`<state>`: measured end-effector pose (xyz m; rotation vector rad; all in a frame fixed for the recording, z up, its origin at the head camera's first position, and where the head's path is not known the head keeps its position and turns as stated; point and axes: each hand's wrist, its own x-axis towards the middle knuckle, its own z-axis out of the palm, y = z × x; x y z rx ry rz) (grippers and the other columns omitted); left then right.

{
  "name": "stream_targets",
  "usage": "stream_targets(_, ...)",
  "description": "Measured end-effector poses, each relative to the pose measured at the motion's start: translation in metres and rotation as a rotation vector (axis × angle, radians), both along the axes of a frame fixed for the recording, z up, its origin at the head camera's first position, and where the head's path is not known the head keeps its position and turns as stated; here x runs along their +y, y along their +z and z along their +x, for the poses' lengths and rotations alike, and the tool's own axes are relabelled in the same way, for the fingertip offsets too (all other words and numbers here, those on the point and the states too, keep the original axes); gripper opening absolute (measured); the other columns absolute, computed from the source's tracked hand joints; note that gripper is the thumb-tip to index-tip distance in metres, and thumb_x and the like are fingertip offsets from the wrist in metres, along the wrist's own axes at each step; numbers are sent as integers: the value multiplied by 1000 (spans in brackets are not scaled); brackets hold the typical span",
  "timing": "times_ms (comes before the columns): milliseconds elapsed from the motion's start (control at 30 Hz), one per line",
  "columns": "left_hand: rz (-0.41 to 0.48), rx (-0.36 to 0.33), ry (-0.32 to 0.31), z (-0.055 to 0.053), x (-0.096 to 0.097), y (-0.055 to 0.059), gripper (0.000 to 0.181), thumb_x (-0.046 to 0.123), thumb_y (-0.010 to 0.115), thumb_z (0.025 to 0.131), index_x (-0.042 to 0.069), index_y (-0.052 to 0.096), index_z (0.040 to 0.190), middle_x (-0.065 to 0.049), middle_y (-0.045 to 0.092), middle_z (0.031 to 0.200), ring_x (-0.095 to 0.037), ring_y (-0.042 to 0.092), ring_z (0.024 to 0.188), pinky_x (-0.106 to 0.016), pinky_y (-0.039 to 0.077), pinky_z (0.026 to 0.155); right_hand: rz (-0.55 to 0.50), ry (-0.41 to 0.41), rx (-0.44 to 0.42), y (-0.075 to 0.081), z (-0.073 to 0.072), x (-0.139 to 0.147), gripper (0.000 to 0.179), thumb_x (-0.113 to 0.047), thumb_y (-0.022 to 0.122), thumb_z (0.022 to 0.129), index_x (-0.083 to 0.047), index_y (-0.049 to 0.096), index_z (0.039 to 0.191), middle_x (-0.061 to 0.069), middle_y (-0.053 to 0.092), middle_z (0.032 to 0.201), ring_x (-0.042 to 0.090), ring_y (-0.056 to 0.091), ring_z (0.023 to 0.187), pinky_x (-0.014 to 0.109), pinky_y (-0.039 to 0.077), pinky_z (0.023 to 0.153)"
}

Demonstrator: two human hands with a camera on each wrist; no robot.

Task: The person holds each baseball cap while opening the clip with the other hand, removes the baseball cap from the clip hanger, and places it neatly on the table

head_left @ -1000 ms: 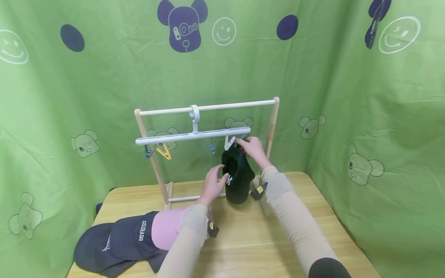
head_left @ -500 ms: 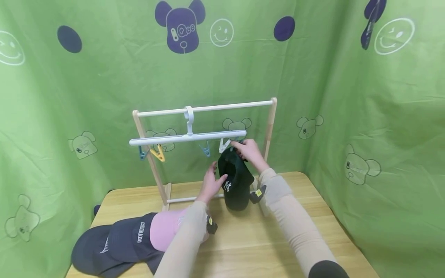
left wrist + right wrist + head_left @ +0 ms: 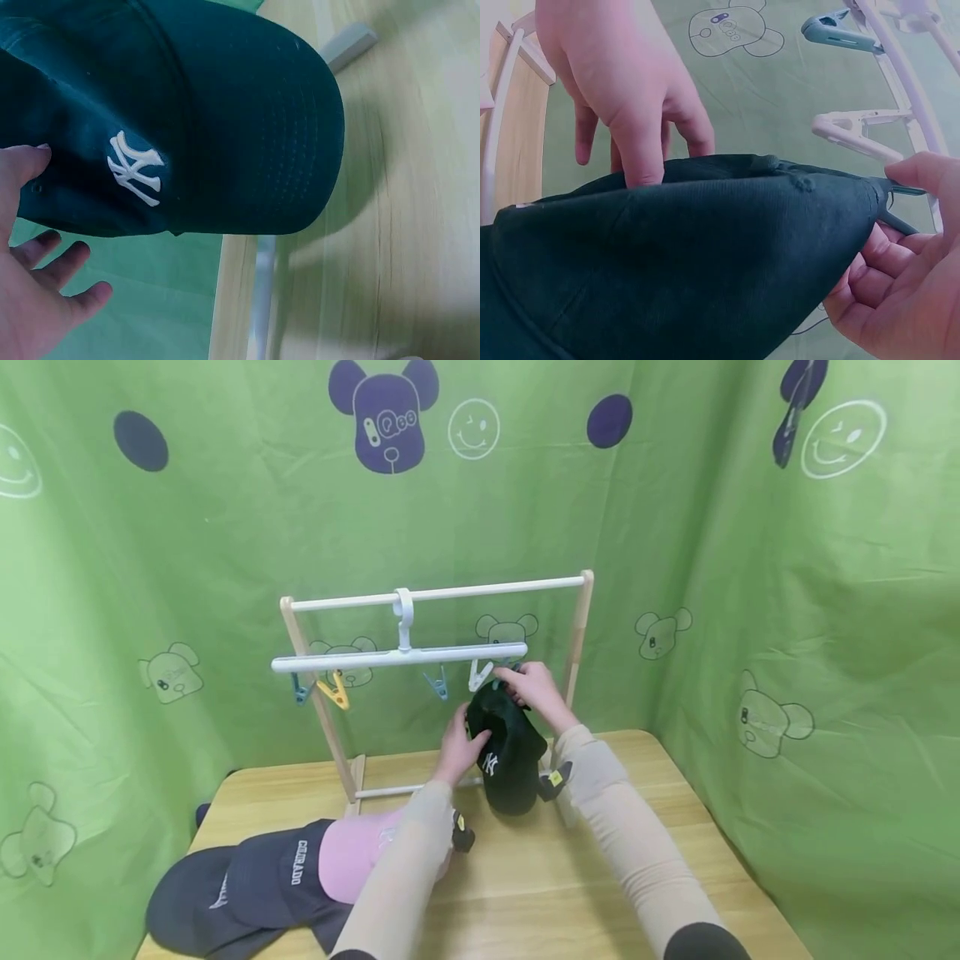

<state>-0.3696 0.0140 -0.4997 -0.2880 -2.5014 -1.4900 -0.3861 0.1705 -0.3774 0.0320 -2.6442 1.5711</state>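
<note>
A dark green baseball cap (image 3: pixel 513 777) with a white NY logo hangs brim down under the right end of the white hanger (image 3: pixel 375 659). My right hand (image 3: pixel 536 689) pinches a dark teal clothespin (image 3: pixel 900 223) at the cap's edge, thumb on one side and curled fingers on the other. On the cap's left, my left hand (image 3: pixel 457 747) touches the crown's rim with its thumb. Its other fingers (image 3: pixel 90 298) are spread, below the cap in the left wrist view. A white clothespin (image 3: pixel 480 675) hangs just left of my right hand.
A wooden rack (image 3: pixel 585 610) carries the hanger on its top rail. Blue (image 3: pixel 437 683) and yellow (image 3: pixel 334 691) clothespins hang along it. On the table (image 3: pixel 525 877), a pink cap (image 3: pixel 348 864) and dark caps (image 3: pixel 262 877) lie overlapped at front left. Green curtain (image 3: pixel 720 568) surrounds the table.
The hanger has shifted a little left along the rack and its right end has dipped slightly. The cap sits slightly lower. My right hand keeps its pinch; my left hand stays beside the cap.
</note>
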Motion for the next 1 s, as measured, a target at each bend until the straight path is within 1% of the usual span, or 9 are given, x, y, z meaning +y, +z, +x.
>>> stream_targets(100, 10, 28, 16, 0, 2, 1, 52, 17, 67, 91, 1, 44, 136, -25, 55, 132, -40, 53, 124, -53, 42, 108, 10, -5, 6, 0, -1, 0, 35, -38, 66, 88, -4, 63, 79, -2, 62, 65, 8, 56, 54, 21, 53, 53)
stream_targets(200, -13, 67, 45, 0, 2, -1, 41, 14, 65, 91, 1, 50, 126, -24, 60, 123, -39, 57, 117, -51, 46, 103, 16, -10, 2, -1, -1, 0, 35, -38, 66, 88, -5, 62, 78, -2, 62, 65, 6, 55, 53, 17, 50, 51)
stream_targets(333, -31, 105, 95, 2, 1, -4, 28, 13, 63, 93, 1, 55, 118, -23, 64, 115, -39, 62, 109, -50, 50, 97, 19, -9, -8, -2, 0, 0, 36, -39, 66, 88, -4, 62, 81, 0, 64, 68, 10, 58, 57, 21, 53, 55)
stream_targets(433, 13, 103, 117, 6, 0, -3, 22, 12, 61, 94, 2, 58, 113, -23, 66, 112, -40, 63, 107, -52, 51, 95, 20, -15, -12, -2, 1, -1, 37, -39, 65, 89, -2, 62, 84, 3, 65, 72, 17, 62, 63, 29, 57, 63)
stream_targets(500, 55, 90, 130, 8, -1, -3, 18, 13, 60, 94, 3, 60, 109, -22, 67, 110, -39, 64, 106, -52, 51, 95, 20, -21, -14, -2, 2, -2, 37, -39, 64, 89, -2, 62, 85, 3, 65, 73, 20, 62, 66, 34, 59, 68)
stream_targets(600, 109, 76, 151, 10, -3, -2, 16, 14, 60, 95, 3, 62, 106, -22, 69, 107, -38, 65, 104, -51, 51, 94, 18, -28, -15, -3, 2, -3, 36, -38, 64, 89, -3, 62, 84, 1, 63, 71, 15, 60, 63, 39, 59, 73)
stream_targets(733, 159, 68, 171, 13, -5, 0, 17, 15, 59, 95, 2, 62, 105, -22, 69, 105, -37, 65, 101, -50, 52, 93, 18, -26, -10, -4, 0, -2, 34, -38, 65, 89, -5, 61, 81, -2, 60, 68, 8, 53, 58, 28, 57, 62)
stream_targets(833, 199, 75, 176, 16, -6, 3, 18, 14, 60, 95, 0, 62, 105, -22, 69, 105, -37, 64, 101, -50, 51, 94, 17, -25, -3, -4, -1, -1, 34, -38, 65, 88, -6, 60, 80, -3, 59, 68, 7, 52, 57, 18, 50, 54)
stream_targets(1000, 239, 86, 180, 23, -9, 8, 19, 14, 60, 95, -1, 63, 106, -23, 68, 107, -37, 64, 103, -50, 51, 96, 18, -27, 12, -5, -1, 0, 33, -38, 66, 88, -8, 58, 76, -4, 57, 65, 7, 51, 56, 18, 48, 51)
